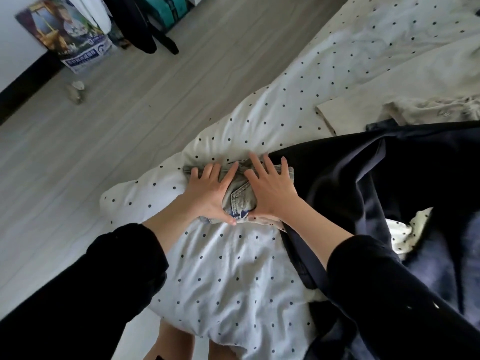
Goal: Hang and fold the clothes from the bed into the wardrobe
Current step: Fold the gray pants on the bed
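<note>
A small folded pair of faded light-blue jeans point(240, 201) lies on the white polka-dot bedcover point(228, 276) near the bed's corner. My left hand point(207, 193) presses flat on its left half with fingers spread. My right hand point(270, 188) presses flat on its right half, fingers straight. The two thumbs nearly meet at the near edge of the bundle. A dark navy garment point(384, 193) lies spread just right of the jeans, partly under my right forearm. A beige garment point(405, 100) lies farther back on the bed.
Light wood-pattern floor point(117, 120) runs left of the bed. A printed bag point(70, 35) leans on the wall at top left, with dark clothes hanging point(140, 24) beside it and a teal box point(166, 9) behind. Small bits of litter point(76, 93) lie on the floor.
</note>
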`<state>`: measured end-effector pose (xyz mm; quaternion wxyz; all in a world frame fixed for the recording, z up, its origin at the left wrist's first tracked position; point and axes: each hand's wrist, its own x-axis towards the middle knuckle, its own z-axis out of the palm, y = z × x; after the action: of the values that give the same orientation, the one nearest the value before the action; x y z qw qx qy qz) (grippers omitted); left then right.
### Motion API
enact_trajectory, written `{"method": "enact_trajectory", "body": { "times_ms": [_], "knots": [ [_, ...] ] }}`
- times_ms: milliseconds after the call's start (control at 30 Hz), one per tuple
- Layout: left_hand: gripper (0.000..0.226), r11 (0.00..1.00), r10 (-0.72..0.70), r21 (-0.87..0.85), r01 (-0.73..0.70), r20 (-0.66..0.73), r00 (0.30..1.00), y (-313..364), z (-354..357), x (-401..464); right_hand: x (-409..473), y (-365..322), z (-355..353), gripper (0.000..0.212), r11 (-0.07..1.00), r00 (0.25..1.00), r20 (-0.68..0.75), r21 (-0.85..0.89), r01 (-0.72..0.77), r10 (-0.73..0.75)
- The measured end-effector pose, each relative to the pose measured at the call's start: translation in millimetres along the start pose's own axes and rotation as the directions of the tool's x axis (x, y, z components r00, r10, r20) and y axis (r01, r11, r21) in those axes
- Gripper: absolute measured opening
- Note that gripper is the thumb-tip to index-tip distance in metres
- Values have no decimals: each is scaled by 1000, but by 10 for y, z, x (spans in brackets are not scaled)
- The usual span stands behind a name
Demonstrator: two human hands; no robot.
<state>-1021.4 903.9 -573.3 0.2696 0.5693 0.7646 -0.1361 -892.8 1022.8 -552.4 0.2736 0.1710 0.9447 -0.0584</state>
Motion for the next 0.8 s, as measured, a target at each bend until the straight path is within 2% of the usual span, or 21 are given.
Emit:
{"method": "enact_trajectory", "body": {
  "times_ms": [67,133,200,300,400,533,733,800],
  "knots": [
    [141,998,4,69,6,-144,990,67,48,-62,-44,-62,-6,96,998,1000,-19,-52,17,-18],
    [136,997,-17,66,37,-285,958,164,193,-181,-144,-140,82,86,996,995,-99,-94,6,-16],
    [125,997,-36,54,60,-375,926,222,303,-254,-224,-208,195,69,997,982,-187,-82,-5,-10],
    [98,999,2,47,22,-454,891,176,271,-281,-310,-305,230,49,999,958,-288,-25,-23,15],
    [68,997,30,75,7,-482,876,105,181,-339,-412,-418,194,41,997,919,-388,44,-57,69],
    [51,987,155,107,-117,-509,847,118,164,-667,-830,-704,248,38,981,864,-472,164,-106,172],
    [51,926,370,123,-357,-488,791,387,-185,-1080,-1608,-988,82,34,931,778,-514,246,-271,362],
    [50,878,471,171,-448,-483,739,612,-405,-1210,-1956,-998,-15,38,884,709,-528,270,-382,467]
  ]
}}
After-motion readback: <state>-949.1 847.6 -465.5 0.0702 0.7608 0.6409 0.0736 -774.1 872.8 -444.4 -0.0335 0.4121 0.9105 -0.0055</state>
